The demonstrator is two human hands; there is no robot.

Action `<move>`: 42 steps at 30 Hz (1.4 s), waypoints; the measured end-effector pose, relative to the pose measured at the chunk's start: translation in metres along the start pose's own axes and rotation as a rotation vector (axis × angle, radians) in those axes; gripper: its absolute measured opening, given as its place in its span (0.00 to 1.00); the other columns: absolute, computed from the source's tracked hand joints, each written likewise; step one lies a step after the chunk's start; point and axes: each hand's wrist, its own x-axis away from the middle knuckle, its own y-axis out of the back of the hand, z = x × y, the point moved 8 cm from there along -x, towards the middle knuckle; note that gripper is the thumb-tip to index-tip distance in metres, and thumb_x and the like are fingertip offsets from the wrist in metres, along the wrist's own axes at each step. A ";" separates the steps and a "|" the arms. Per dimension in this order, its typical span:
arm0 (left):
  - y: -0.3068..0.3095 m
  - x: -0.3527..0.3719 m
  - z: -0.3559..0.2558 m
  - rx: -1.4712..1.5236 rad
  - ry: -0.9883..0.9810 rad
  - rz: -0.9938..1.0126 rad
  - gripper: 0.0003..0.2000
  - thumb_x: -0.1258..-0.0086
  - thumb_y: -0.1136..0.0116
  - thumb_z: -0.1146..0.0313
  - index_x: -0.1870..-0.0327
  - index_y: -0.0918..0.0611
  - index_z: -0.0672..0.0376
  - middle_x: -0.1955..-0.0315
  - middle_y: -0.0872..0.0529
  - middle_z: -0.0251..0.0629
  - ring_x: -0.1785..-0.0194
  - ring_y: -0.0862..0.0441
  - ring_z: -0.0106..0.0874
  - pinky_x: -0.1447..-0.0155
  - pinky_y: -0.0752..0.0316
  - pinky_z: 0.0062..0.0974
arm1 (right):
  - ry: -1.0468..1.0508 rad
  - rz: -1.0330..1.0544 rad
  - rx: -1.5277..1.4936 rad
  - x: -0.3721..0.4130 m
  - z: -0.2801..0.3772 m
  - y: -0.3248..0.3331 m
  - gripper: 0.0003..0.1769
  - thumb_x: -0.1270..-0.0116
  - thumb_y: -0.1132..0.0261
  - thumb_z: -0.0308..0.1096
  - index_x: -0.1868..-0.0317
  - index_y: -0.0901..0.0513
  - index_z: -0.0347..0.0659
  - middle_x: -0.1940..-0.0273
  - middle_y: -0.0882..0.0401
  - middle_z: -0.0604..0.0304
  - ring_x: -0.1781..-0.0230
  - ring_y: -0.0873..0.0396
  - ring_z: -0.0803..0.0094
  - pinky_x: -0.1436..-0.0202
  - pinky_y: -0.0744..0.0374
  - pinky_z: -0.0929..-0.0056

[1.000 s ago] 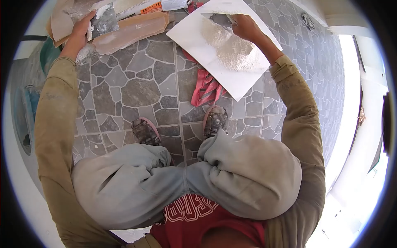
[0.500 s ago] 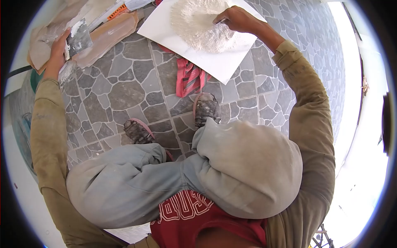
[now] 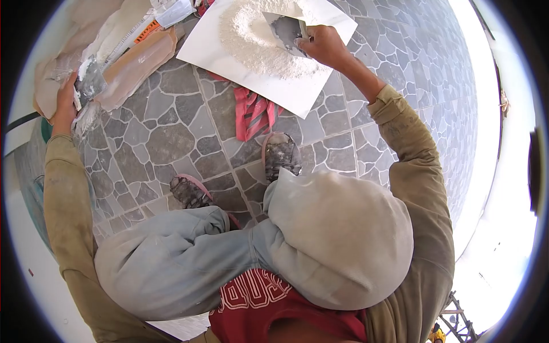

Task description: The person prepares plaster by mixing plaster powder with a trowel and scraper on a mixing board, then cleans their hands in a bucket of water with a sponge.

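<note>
White powder [image 3: 243, 43] lies on the tile [image 3: 273, 91] at twelve o'clock; the right hand's [image 3: 327, 46] fingers grip a trowel [image 3: 284, 33] over it. At ten o'clock, the left [image 3: 65, 106] fingers clasp a scraper [image 3: 90, 84].

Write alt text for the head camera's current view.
A person's right hand holds a metal trowel over pale powder spread on a white board. The left hand holds a smeared flat blade beside torn brown paper. A red striped cloth lies by the board on the stone-patterned floor.
</note>
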 end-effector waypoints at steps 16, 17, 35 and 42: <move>0.045 -0.002 0.012 -0.221 -0.049 -0.107 0.30 0.33 0.38 0.51 0.38 0.25 0.67 0.46 0.22 0.33 0.45 0.26 0.26 0.39 0.35 0.22 | -0.096 -0.083 0.282 -0.055 -0.059 0.028 0.17 0.41 0.32 0.38 0.51 0.15 0.43 0.62 0.16 0.43 0.60 0.17 0.48 0.55 0.21 0.57; 0.043 0.000 0.010 -0.219 -0.052 -0.110 0.30 0.33 0.38 0.51 0.38 0.25 0.67 0.46 0.22 0.33 0.45 0.26 0.26 0.39 0.35 0.22 | -0.082 -0.078 0.323 -0.060 -0.058 0.032 0.17 0.41 0.32 0.38 0.50 0.15 0.45 0.61 0.16 0.44 0.59 0.17 0.48 0.55 0.21 0.58; 0.029 0.026 0.000 -0.206 -0.134 0.002 0.26 0.32 0.39 0.50 0.45 0.21 0.64 0.55 0.19 0.31 0.53 0.25 0.23 0.46 0.32 0.21 | 0.236 -0.102 0.229 -0.141 0.012 0.035 0.16 0.40 0.35 0.32 0.51 0.15 0.41 0.63 0.15 0.44 0.61 0.17 0.48 0.55 0.21 0.58; 0.040 0.026 0.012 -0.165 -0.117 -0.007 0.27 0.33 0.40 0.50 0.43 0.22 0.64 0.52 0.19 0.33 0.48 0.25 0.25 0.42 0.34 0.21 | -0.266 -0.155 0.131 -0.084 -0.007 0.060 0.17 0.45 0.35 0.38 0.60 0.15 0.32 0.65 0.17 0.37 0.62 0.16 0.48 0.55 0.21 0.56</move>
